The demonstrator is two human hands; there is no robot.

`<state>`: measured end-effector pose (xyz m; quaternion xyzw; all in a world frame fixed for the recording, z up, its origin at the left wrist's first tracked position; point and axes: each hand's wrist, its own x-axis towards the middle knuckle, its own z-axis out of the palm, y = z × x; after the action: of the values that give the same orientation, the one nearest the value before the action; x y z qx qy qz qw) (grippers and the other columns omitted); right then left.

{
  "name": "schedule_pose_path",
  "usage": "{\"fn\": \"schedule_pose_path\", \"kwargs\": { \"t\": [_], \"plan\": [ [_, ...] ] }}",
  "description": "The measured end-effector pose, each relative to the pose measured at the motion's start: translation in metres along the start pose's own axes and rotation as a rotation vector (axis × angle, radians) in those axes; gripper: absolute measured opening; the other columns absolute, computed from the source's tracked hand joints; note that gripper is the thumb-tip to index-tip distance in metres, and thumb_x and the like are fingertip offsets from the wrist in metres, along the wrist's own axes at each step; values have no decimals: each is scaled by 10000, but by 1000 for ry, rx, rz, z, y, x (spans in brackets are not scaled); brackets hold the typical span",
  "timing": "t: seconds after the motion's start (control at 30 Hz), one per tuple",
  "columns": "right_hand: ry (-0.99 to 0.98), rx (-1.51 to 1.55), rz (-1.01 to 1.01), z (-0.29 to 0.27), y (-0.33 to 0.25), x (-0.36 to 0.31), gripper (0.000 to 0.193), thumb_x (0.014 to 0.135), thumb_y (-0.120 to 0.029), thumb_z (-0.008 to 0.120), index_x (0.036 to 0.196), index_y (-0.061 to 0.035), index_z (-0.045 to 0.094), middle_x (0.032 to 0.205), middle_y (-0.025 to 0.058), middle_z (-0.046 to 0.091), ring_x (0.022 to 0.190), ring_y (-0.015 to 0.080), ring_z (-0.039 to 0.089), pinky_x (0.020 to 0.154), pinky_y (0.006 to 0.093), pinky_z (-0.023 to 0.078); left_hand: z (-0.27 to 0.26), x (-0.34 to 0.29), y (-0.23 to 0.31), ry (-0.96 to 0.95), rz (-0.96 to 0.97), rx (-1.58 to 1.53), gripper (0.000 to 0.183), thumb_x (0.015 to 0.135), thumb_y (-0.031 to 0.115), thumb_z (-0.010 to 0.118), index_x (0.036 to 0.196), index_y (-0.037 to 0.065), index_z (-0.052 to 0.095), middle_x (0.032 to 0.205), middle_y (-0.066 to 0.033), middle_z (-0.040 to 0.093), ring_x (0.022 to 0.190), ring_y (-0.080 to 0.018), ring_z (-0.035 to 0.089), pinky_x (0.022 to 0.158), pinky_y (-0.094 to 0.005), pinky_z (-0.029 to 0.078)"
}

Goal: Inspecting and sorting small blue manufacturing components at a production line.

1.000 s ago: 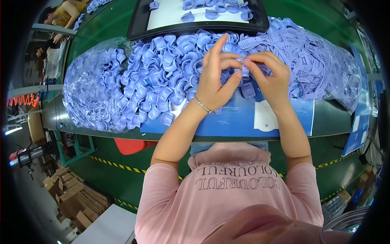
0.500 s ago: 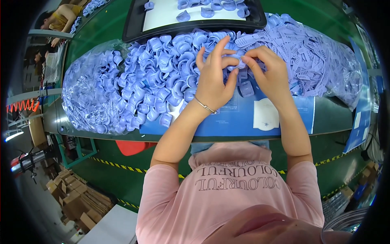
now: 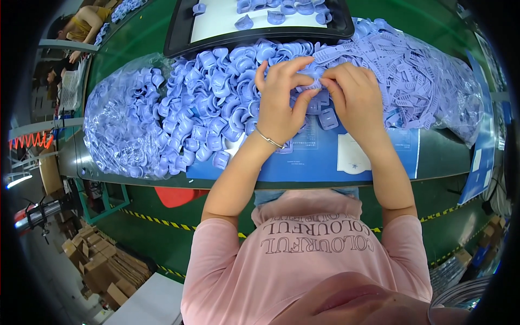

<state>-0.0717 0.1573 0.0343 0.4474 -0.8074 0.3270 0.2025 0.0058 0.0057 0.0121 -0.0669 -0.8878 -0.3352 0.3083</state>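
Observation:
Both my hands meet above the middle of the table, around a small periwinkle-blue curved plastic piece [image 3: 312,82]. My left hand [image 3: 281,97] pinches it between thumb and bent fingers. At its other side, the thumb and fingertips of my right hand [image 3: 357,97] are closed on it too; my fingers partly hide it, and I cannot tell if a strap is joined to it. Beneath my hands lie a few like pieces, one squarish [image 3: 328,118]. To the left spreads a heap of curved blue pieces [image 3: 216,81]. Flat slotted lilac straps [image 3: 409,76] are piled on the right.
A black tray [image 3: 260,39] lined with white, holding several curved pieces, stands at the far side. See-through plastic bags [image 3: 116,146] lie under the heaps. Blue printed card [image 3: 303,168] covers the front part of the table. Another person [image 3: 86,24] sits at far left.
My left hand's raised fingers have come down and curled nearer the piece. My right fingers have bunched closer together. Both hands remain at about the same spot.

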Motion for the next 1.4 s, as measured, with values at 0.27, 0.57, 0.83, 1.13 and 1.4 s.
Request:
{"fn": "schedule_pose_path", "kwargs": {
  "t": [0.27, 0.57, 0.83, 1.13, 1.4],
  "plan": [
    [-223, 763, 378, -5, 5, 1, 120, 877, -56, 603, 970, 19, 606, 860, 95, 636, 750, 179, 615, 679, 260, 471, 7, -1, 2, 56, -216, -670, 545, 846, 143, 645, 1314, 39, 386, 930, -44, 663, 1127, -204, 533, 1069, -393, 197],
    [-93, 345, 15, -3, 7, -1, 81, 825, -44, 648, 885, 9, 637, 806, 100, 642, 725, 256, 627, 643, 294, 484, 0, -1, -4, 39, -134, -383, 451, 849, 115, 598, 1250, 28, 409, 835, -6, 668, 1072, -199, 555, 1088, -441, 178],
    [-431, 554, 99, -23, 13, 4, 117, 850, -108, 630, 786, -11, 616, 668, 82, 584, 559, 191, 547, 512, 291, 416, -12, 2, -10, 54, -161, -419, 466, 845, 22, 531, 1272, -5, 347, 848, -97, 666, 1044, -216, 579, 946, -371, 398],
    [4, 1232, 703, -16, 20, 9, 343, 970, -224, 495, 1267, -58, 544, 1087, 94, 653, 889, 190, 632, 703, 276, 489, -12, 7, -13, 61, -153, 133, 218, 697, 109, 616, 913, 139, 629, 800, 23, 629, 859, -205, 575, 891, -391, 316],
    [-46, -176, 101, -1, 43, -4, 305, 782, -154, 687, 1077, -101, 629, 960, 79, 590, 927, 262, 544, 844, 372, 406, -12, 5, 2, -284, 91, 207, 201, 663, 163, 676, 857, 134, 633, 858, -26, 622, 930, -219, 555, 928, -426, 329]
  ]
}}
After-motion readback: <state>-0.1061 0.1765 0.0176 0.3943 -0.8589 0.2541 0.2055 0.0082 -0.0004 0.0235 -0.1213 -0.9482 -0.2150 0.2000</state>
